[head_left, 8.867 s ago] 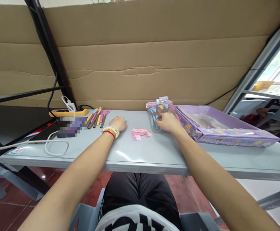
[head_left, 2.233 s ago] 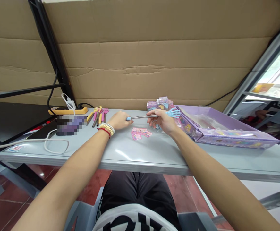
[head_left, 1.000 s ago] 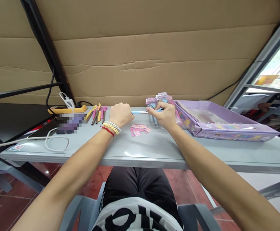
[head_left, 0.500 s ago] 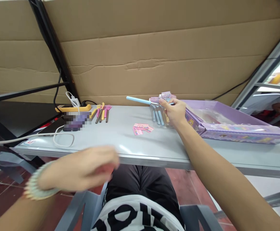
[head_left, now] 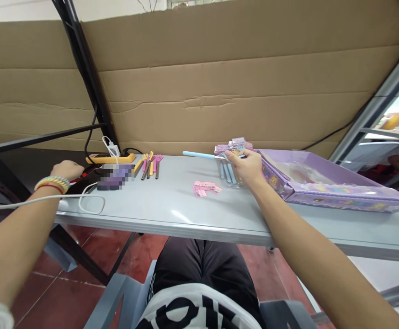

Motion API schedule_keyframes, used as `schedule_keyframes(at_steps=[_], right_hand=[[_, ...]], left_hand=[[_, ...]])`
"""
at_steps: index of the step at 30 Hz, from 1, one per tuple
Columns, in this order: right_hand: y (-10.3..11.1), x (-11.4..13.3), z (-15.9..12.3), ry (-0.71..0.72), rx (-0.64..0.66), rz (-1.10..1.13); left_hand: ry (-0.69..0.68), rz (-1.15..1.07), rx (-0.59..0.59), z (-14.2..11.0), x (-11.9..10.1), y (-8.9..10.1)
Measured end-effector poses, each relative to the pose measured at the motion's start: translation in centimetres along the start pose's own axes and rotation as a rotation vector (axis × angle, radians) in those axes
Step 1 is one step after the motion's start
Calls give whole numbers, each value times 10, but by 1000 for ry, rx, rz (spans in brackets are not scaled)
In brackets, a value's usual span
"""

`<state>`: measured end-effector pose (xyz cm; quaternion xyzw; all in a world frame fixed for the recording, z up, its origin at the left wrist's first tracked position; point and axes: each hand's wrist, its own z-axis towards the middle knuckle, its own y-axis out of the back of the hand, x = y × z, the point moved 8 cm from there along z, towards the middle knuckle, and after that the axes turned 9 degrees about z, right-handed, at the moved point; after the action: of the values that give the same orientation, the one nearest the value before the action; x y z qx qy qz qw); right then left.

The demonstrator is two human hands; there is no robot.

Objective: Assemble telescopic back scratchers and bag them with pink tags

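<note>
My right hand [head_left: 249,166] is closed around one end of a light blue back scratcher [head_left: 199,155], whose handle points left above the table. Just beneath it are several more blue-handled scratchers [head_left: 228,173] in clear wrappers with pink and purple tops. Over at the far left, my left hand [head_left: 66,170] is curled downward beside a black item and something red; what its fingers hold, if anything, is hidden. Small pink printed labels [head_left: 206,188] lie loose in the middle of the table. A group of yellow and pink claw-headed back scratchers [head_left: 148,166] rests left of them.
A purple tray-like box [head_left: 343,201] with clear plastic inside stands at the right. A yellow power strip [head_left: 112,158], a blurred-out purple item [head_left: 115,177] and a white cable [head_left: 93,210] occupy the left end. Cardboard [head_left: 220,77] walls off the table's back.
My left hand has moved from in front of the table up and left to the table's far left end. My right hand stays in place with the blue back scratcher. The view has tilted slightly.
</note>
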<state>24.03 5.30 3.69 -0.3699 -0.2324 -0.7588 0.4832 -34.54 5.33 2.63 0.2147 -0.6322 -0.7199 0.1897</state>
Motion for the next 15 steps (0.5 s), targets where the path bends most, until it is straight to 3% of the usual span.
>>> schedule_keyframes(at_steps=[2,6,15], right_hand=[[3,1,-1,-7,-20,-21],[4,3,0,-21,-30,-3],[1,3,0,6,-28,-46]], left_hand=[[72,29,86,14,-2,-13],[46,-32,234,30,-7,-37],[-12,-57,152,38,-13,-37]])
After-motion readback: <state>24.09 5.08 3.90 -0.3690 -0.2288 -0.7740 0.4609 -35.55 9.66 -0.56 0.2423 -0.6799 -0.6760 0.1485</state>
